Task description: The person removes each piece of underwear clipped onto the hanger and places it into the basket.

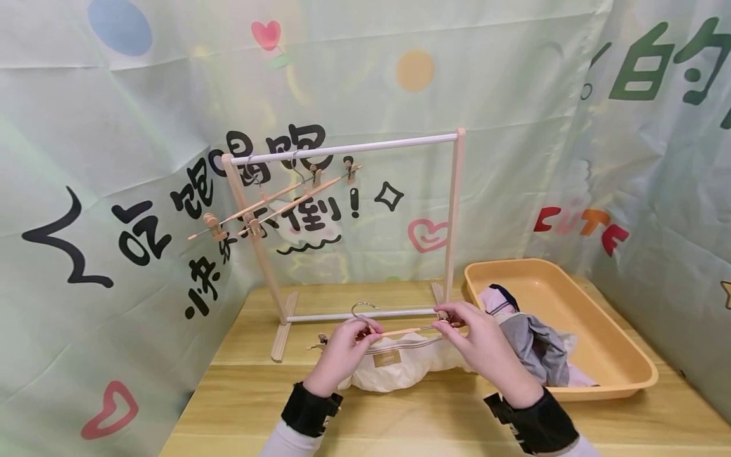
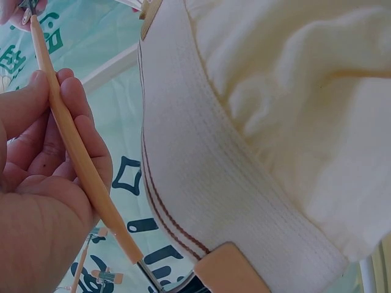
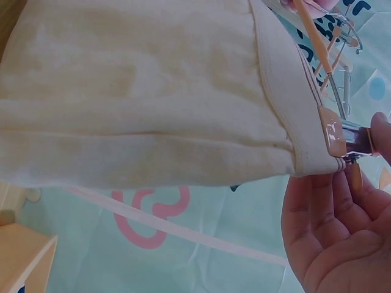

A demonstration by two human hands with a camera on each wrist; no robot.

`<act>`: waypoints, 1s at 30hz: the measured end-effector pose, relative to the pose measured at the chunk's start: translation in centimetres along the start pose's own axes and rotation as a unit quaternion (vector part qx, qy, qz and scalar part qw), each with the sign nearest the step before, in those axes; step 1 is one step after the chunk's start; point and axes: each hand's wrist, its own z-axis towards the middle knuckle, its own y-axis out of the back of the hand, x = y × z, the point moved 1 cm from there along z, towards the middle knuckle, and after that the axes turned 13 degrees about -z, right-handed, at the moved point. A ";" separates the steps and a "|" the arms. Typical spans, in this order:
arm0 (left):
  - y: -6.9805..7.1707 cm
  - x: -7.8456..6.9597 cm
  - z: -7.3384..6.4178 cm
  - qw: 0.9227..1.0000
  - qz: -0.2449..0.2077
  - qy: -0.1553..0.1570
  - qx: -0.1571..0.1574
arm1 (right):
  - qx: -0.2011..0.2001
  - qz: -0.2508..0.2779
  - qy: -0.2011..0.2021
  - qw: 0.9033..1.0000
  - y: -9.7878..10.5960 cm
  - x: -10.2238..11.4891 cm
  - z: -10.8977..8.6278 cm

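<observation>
A wooden clip hanger [image 1: 400, 332] with a metal hook lies level along the waistband of a cream garment [image 1: 394, 376]. My left hand [image 1: 341, 354] holds the hanger's bar near the hook; in the left wrist view the thumb and fingers curl round the wood. With my right hand [image 1: 485, 343] I pinch the clip [image 3: 355, 139] at the hanger's right end. That clip bites the corner of the waistband [image 3: 299, 104], as the right wrist view shows. The other clip [image 1: 322, 340] is at the left end of the waistband. A tan patch [image 1: 387, 358] sits on the waistband.
Behind my hands stands a rack with a white top rail [image 1: 354, 148] and wooden posts. Two clip hangers [image 1: 291, 203] hang at its left end. On the right, an orange tray [image 1: 617, 330] holds crumpled grey cloth [image 1: 533, 346] and pink cloth [image 1: 495, 301].
</observation>
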 end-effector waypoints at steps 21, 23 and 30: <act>0.3 0.1 -0.2 1.000 -0.009 0.010 0.002 | 0.005 -0.003 -0.002 1.000 -0.2 0.1 0.1; 0.3 0.1 -0.2 1.000 -0.005 0.008 0.002 | 0.011 -0.004 -0.005 1.000 -0.2 0.1 0.1; 0.2 0.2 0.1 1.000 0.003 -0.006 0.002 | 0.021 -0.012 -0.011 1.000 0.0 0.1 0.1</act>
